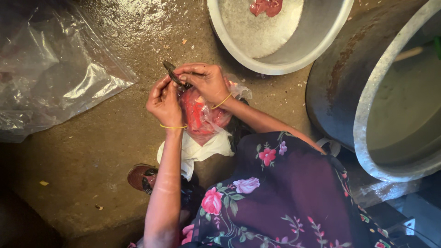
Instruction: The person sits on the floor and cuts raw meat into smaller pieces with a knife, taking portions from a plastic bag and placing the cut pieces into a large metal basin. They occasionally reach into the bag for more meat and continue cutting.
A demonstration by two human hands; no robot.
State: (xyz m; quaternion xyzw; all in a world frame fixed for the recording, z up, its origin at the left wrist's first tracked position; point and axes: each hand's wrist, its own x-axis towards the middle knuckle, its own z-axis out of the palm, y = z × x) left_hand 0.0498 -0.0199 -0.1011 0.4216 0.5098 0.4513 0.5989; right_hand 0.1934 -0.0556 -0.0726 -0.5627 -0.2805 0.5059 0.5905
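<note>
Rough, damp concrete floor [92, 151] fills the view, brown and speckled with small scraps. Nearest the camera, a dark dress [285, 202] printed with pink flowers covers the person's lap, and a brown sandal [140, 177] shows beside the left forearm. A white cloth [202, 149] lies on the floor just past the knees, partly under a small clear bag [204, 115] that holds red pieces of meat.

Both hands meet over the top of that bag. The left hand [164, 102] is curled, its fingers pinching the bag's gathered neck; a thin yellow band circles its wrist. The right hand [206, 82] is closed around a small dark knife [173, 74], whose tip sticks out up and to the left, touching the bag's neck between the two hands. A yellow band sits on this wrist too.

Off to the left, well apart from the hands, a large crumpled clear plastic sheet [55, 78] lies on the floor. Farther out, just beyond the hands, stands a round metal bowl [317, 36] with a piece of dark red meat [266, 7] inside it. At the right edge, a big metal pot [367, 105] with a stained wall stands near the bowl.
</note>
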